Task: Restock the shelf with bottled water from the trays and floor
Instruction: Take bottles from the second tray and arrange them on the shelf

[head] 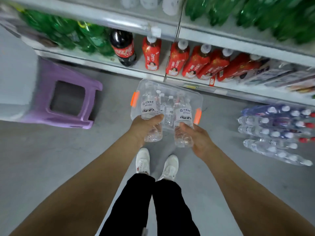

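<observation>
I stand facing a drinks shelf (109, 64). My left hand (144, 126) grips a clear water bottle (150, 108) with a white label, its cap pointing away from me. My right hand (198, 138) grips a second water bottle (183, 114) of the same kind. Both bottles hang above a clear plastic tray (198, 97) with orange handles that stands on the floor and holds a few more small water bottles (167, 106). Shrink-wrapped packs of bottled water (274, 133) lie on the floor to the right.
A purple plastic stool (51, 77) stands on the floor at the left. The lower shelf holds green bottles (88, 38), a cola bottle (123, 47) and several red-labelled bottles (192, 62). More green bottles (255, 12) fill the upper shelf. My white shoes (156, 161) are just behind the tray.
</observation>
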Motion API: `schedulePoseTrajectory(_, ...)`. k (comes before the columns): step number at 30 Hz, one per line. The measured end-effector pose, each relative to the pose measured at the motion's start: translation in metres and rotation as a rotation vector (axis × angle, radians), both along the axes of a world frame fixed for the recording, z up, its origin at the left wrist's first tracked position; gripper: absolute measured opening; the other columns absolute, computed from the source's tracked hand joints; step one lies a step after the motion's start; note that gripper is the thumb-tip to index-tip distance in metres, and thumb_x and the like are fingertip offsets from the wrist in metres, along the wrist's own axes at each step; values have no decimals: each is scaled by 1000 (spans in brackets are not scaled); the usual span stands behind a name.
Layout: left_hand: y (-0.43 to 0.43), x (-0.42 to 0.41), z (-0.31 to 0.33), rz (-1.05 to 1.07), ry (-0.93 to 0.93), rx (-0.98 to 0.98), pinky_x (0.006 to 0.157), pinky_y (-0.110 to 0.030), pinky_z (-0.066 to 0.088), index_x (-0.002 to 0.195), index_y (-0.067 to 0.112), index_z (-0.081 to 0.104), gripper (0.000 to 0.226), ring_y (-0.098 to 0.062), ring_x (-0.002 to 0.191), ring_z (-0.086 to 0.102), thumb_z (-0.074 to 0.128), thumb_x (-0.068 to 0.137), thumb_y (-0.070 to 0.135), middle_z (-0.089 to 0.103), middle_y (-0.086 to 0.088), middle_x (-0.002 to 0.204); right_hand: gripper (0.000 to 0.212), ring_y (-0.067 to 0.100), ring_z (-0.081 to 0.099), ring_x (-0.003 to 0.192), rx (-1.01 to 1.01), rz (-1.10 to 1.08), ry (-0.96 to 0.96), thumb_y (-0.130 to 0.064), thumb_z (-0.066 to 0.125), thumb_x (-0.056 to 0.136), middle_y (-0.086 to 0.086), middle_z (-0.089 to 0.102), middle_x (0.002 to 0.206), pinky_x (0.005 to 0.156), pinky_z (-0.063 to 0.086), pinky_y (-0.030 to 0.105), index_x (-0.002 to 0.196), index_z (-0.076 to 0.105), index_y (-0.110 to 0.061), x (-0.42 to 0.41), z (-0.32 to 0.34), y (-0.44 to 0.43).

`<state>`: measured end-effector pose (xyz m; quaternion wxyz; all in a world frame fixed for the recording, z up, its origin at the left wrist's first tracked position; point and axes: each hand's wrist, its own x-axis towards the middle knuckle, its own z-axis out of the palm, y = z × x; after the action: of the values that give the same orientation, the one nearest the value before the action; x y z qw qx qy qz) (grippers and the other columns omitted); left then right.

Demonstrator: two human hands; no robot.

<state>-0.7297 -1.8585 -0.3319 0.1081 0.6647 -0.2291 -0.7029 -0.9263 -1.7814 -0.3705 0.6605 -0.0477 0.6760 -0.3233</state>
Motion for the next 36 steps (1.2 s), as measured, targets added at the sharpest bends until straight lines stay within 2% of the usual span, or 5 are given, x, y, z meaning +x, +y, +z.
schedulePoseTrajectory(8,-10,-3,207,-62,37,-339,73,-21,44,102,27,62,29,0,75,58,54,96,54,67,8,93,51,36,68,113,-287,-96,-60,-29,84,80,20,71,121,103,51,49,122,71,-3,4,182,5)
schedulePoseTrajectory(14,-38,-22,332,-111,110,-595,106,-31,27,155,17,31,83,-20,144,35,40,93,70,32,-1,160,97,31,66,119,-460,-176,16,-50,98,54,17,68,130,101,52,45,134,63,-5,-10,300,-14)
schedulePoseTrajectory(21,-57,-39,480,-142,417,-829,107,-34,30,152,19,32,70,-6,122,44,54,95,53,43,13,143,72,27,71,89,-784,-189,60,-44,94,54,13,73,105,72,58,36,112,73,-7,-29,453,-24)
schedulePoseTrajectory(25,-72,-59,553,-132,586,-897,79,-19,40,109,28,48,20,11,73,62,59,96,39,67,18,95,80,24,71,85,-1015,-250,106,-45,99,43,9,73,96,74,58,37,109,70,-11,-48,536,-30)
schedulePoseTrajectory(36,-110,-118,677,-78,674,-1214,93,-49,54,131,14,54,94,-26,101,72,87,57,62,75,-7,110,61,27,72,95,-1445,-282,352,-35,86,70,7,74,107,78,59,43,122,66,-12,-138,755,-95)
